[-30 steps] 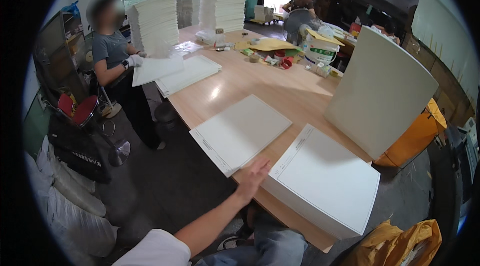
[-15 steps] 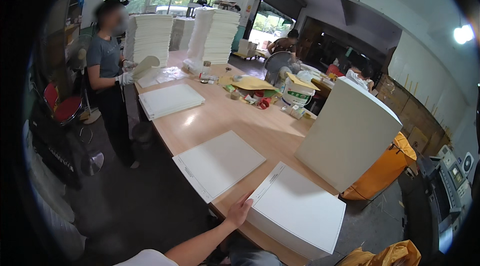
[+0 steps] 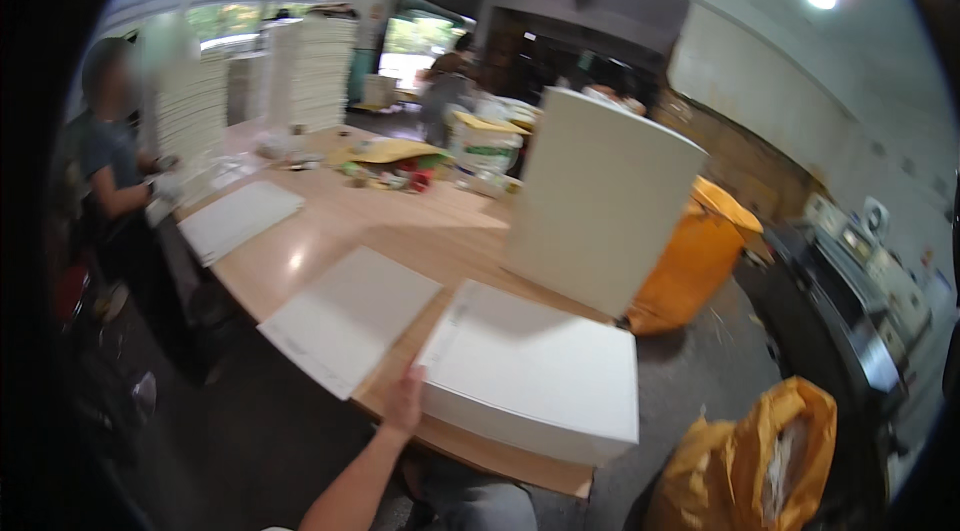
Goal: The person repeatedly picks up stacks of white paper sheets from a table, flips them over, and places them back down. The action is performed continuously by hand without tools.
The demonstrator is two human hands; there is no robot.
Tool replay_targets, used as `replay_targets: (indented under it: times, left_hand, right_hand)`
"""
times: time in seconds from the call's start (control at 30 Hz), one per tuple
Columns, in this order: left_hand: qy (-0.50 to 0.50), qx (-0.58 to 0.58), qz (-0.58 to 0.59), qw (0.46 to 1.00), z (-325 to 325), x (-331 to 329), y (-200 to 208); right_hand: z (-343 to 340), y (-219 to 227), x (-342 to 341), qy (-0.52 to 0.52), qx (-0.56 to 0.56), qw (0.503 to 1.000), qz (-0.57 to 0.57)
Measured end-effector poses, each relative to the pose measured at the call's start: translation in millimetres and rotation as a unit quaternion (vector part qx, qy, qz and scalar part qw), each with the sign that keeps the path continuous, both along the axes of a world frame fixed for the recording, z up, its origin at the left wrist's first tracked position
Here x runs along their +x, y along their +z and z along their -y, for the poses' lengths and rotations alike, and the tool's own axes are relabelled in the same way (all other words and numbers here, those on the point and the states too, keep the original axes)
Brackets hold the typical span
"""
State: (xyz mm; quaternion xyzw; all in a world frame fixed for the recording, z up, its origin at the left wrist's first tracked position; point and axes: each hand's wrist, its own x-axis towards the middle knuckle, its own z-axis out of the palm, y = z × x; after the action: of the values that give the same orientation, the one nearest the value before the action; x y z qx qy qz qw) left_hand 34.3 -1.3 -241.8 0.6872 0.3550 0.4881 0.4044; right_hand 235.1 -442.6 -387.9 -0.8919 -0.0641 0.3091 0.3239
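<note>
My left hand (image 3: 404, 403) rests against the left side of a thick stack of white paper sheets (image 3: 535, 366) at the table's near end, fingers stretched out along its edge. The hand is somewhat blurred. To the left of this stack, a thinner pile of white sheets (image 3: 350, 316) lies flat, overhanging the table's left edge. Behind the thick stack stands a tall block of pale sheets (image 3: 605, 201), upright and slightly curved along its top. My right hand does not show.
On the wooden table (image 3: 300, 266) lie another white pile (image 3: 243, 218) and clutter beside a white bucket (image 3: 485, 146). A co-worker (image 3: 125, 171) stands at the left. Two orange bags, one behind (image 3: 680, 266) and one nearer (image 3: 700, 471), and a machine (image 3: 845, 281) are at the right.
The view has swung right, so the table and stacks appear further left and the near orange bag shows more fully. My left hand stays at the thick stack's left side.
</note>
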Motion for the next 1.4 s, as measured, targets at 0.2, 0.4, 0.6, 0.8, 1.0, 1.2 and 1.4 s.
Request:
replay_targets:
  times: [0.2,0.4,0.6,0.8,1.0,1.2,1.4]
  left_hand:
    - [-0.142,-0.231,0.212,0.939,15,-1,43]
    - [-0.193,-0.244,0.235,0.921,20,-4,76]
    - [-0.113,-0.204,0.176,0.956,31,7,76]
    - [-0.093,-0.204,0.195,0.955,35,6,70]
    - [-0.092,-0.157,0.183,0.966,27,-4,67]
    - [-0.152,0.236,-0.014,0.96,40,30,183]
    - [-0.461,0.166,-0.17,0.855,74,137,180]
  right_hand:
    - [70,-83,1,-0.135,0.115,0.981,-0.079]
    - [-90,208,45,-0.133,0.521,0.827,0.164]
    - [-157,233,38,-0.13,0.563,0.805,0.136]
    - [-157,224,39,-0.151,0.568,0.792,0.165]
    - [-153,224,40,-0.115,0.564,0.801,0.163]
    - [-156,234,35,-0.128,0.575,0.796,0.141]
    - [-155,211,45,-0.111,0.559,0.803,0.177]
